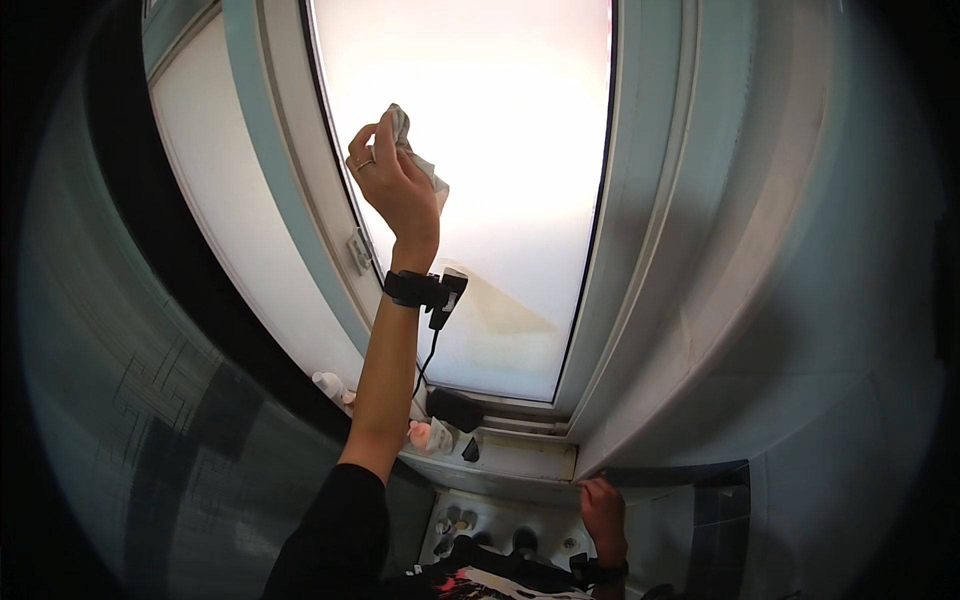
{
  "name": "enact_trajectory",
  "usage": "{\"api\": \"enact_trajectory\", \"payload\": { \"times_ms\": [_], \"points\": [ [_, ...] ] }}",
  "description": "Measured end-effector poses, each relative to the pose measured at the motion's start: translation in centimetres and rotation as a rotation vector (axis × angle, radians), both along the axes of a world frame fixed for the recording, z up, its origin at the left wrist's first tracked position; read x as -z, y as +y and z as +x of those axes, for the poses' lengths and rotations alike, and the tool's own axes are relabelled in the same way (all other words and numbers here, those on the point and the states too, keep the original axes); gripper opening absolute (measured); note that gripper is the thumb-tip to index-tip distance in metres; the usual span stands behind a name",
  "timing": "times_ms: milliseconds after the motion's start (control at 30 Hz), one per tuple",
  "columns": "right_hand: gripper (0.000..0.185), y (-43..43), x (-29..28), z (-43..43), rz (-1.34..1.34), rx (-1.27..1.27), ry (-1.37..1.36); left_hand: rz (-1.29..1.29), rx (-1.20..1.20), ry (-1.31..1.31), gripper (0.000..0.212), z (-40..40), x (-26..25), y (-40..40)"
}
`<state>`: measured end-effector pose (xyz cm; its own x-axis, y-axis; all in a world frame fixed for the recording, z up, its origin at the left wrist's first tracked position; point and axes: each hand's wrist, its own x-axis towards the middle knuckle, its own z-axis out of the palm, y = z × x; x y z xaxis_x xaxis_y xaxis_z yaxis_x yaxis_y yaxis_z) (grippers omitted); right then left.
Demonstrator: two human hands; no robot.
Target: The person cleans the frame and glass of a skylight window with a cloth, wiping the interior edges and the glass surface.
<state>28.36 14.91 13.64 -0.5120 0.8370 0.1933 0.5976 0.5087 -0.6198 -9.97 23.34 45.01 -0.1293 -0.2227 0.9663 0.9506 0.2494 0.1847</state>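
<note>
My left hand (390, 184) is raised in front of a frosted window pane (510, 225), close to its left edge. A crumpled grey-white cloth (429, 174) is held in it and sticks out past the fingers and below the palm. Whether the cloth presses on the glass is hard to tell. Low on the right, my right hand (604, 510) hangs near the right end of the window ledge (525, 459), its fingers bent. It is dim there, and I cannot tell if the fingertips touch the ledge or hold anything small.
A white window latch (360, 251) sits on the left frame. On the sill stand a white bottle (328, 385), a pink-capped bottle (421, 435), a white tube (442, 435) and a dark brush-like object (454, 409). Several containers (454, 521) stand on the floor by my feet (525, 540).
</note>
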Motion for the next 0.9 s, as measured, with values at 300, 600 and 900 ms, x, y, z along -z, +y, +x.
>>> {"api": "enact_trajectory", "payload": {
  "times_ms": [300,600,900],
  "points": [
    [0.015,1.2,-0.2,-0.2,0.007,-0.026,-0.058,-0.339,0.342,0.299,0.044,5.9,4.1,4.3],
    [0.013,0.9,0.1,0.0,0.003,0.002,-0.072,-0.214,0.313,0.474,0.046,8.0,3.5,5.8],
    [0.012,0.8,-0.8,0.4,0.004,0.057,0.001,-0.375,0.339,0.400,0.044,7.4,7.5,3.7]
  ]
}}
